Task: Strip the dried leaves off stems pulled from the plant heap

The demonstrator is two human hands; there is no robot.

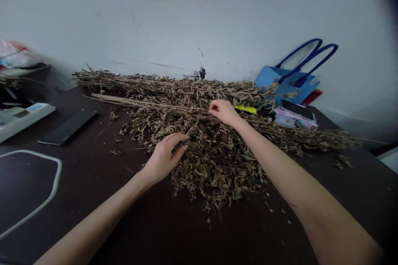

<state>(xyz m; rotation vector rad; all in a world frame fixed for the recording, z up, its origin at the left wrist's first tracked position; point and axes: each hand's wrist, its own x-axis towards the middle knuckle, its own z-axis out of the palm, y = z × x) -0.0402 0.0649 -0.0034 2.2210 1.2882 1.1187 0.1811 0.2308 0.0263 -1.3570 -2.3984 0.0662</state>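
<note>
A big heap of dried, brown leafy stalks (214, 161) lies across the dark table (102, 182). My left hand (164, 155) rests at the heap's near left edge, its fingertips pinched together on some dried leaves. My right hand (222, 112) is farther back, closed on a thin dry stem (149, 104) that runs out to the left over the pile. Loose crumbs of leaf are scattered around the heap.
A blue bag with dark blue handles (287, 80) leans on the white wall at the back right, with a phone and booklet (294, 115) beside it. A yellow tool (246, 109) pokes from the heap. A black flat object (69, 126), a white device (21, 116) and a white-rimmed mat (27, 186) lie left.
</note>
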